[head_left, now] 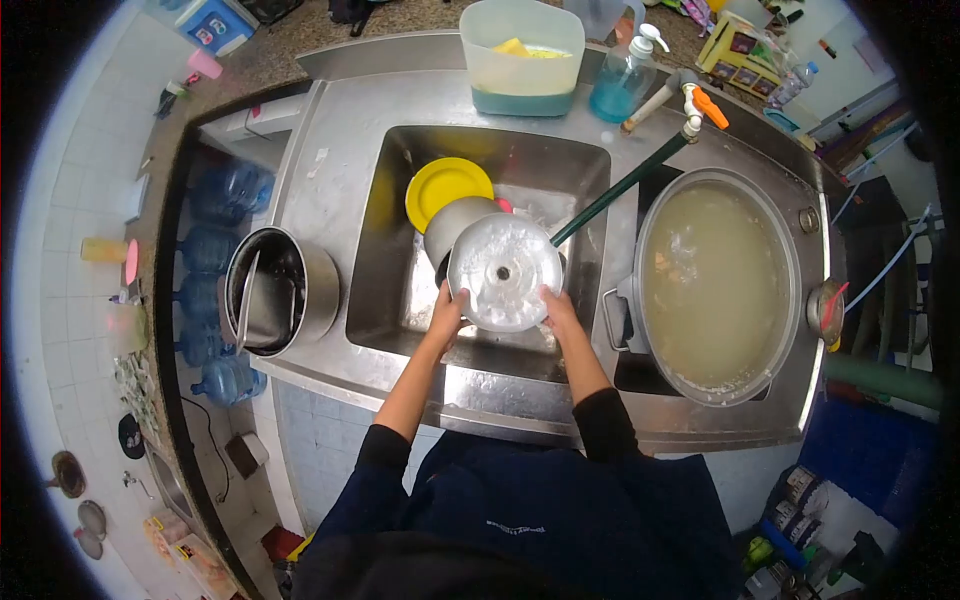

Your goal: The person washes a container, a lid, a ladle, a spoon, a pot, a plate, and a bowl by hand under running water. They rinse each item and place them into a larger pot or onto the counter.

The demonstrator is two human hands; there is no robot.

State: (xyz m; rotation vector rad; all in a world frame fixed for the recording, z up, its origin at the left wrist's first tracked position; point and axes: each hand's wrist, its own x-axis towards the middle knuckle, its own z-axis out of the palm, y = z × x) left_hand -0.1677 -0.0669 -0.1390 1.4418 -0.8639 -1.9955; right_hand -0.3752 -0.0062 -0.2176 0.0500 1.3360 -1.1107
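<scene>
A round silver metal lid [505,300] with a dark knob or hole at its centre is held over the steel sink [375,250]. My left hand [448,315] grips its lower left edge, and my right hand [556,308] grips its lower right edge. The lid looks wet. Behind it in the sink lie a grey metal bowl or pot [450,225] and a yellow plate [450,185]. A dark green hose [630,185] runs from the orange-handled tap [708,106] down to the lid's upper right edge.
A large pot of cloudy water [715,290] stands right of the sink. To the left is a metal pot [322,290] with items inside. Behind the sink stand a plastic tub [520,100] with a yellow sponge and a blue soap bottle [618,90].
</scene>
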